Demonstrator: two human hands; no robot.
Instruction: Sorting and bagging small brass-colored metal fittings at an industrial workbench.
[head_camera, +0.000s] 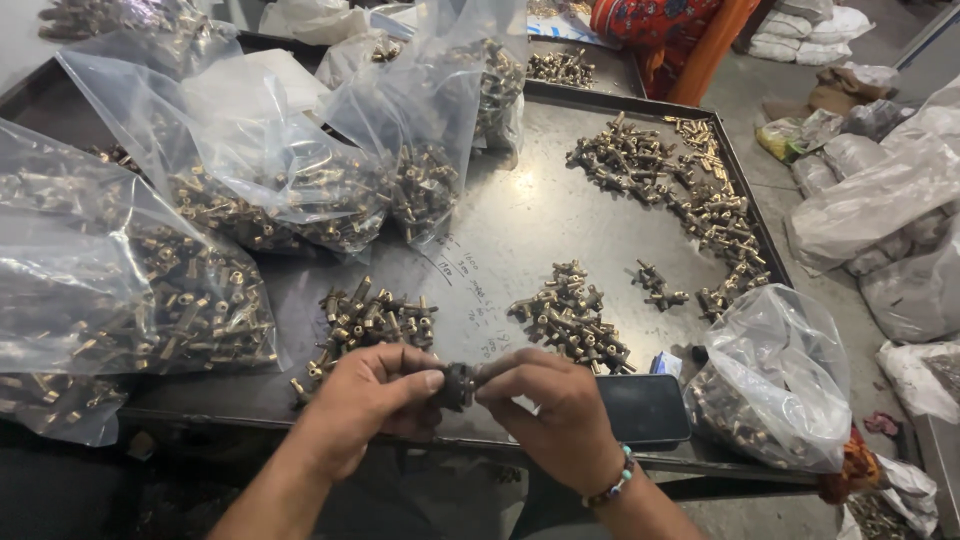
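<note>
Both my hands meet over the front edge of a dark metal tray table (520, 215). My left hand (365, 400) and my right hand (555, 410) together pinch a small dark fitting (460, 385) between their fingertips. A beaded bracelet sits on my right wrist. Just beyond my left hand lies a small heap of brass fittings (370, 322). A second heap of brass fittings (572, 318) lies beyond my right hand.
Several clear plastic bags of brass parts (150, 290) crowd the left and back. Another filled bag (775, 385) sits at the front right beside a black phone (645, 408). More fittings (680, 185) string along the right rim. A person in orange (665, 35) sits behind.
</note>
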